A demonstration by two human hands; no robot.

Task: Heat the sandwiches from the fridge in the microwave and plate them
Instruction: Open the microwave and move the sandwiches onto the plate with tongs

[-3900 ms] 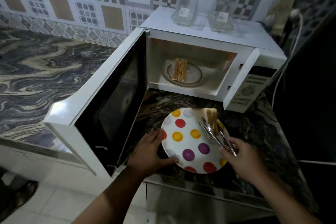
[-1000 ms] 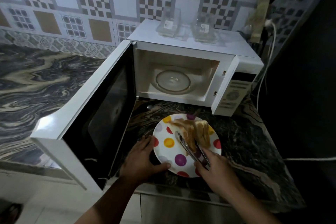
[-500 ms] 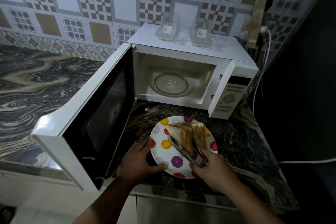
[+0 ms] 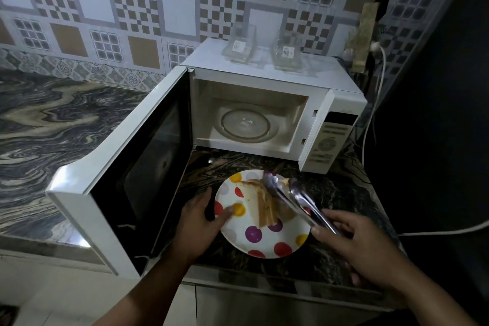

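A white plate with coloured dots [image 4: 267,243] rests on the dark counter in front of the open white microwave [image 4: 264,79]. Two sandwich halves [image 4: 260,202] lie on the plate, side by side. My left hand [image 4: 201,219] grips the plate's left rim, thumb on top. My right hand [image 4: 362,249] holds metal tongs [image 4: 293,198], whose tips hover open just above the sandwiches, holding nothing. The glass turntable [image 4: 246,124] inside the microwave is bare.
The microwave door [image 4: 132,167] stands wide open to the left, over the counter edge. Two clear glass containers [image 4: 240,45] sit on top of the microwave. White cables [image 4: 375,103] run down the right side. Marbled counter [image 4: 47,124] stretches left.
The second sandwich half has left the turntable and now lies on the plate beside the first. The tongs have let go of it and lifted slightly, and my right hand has drawn back to the right.
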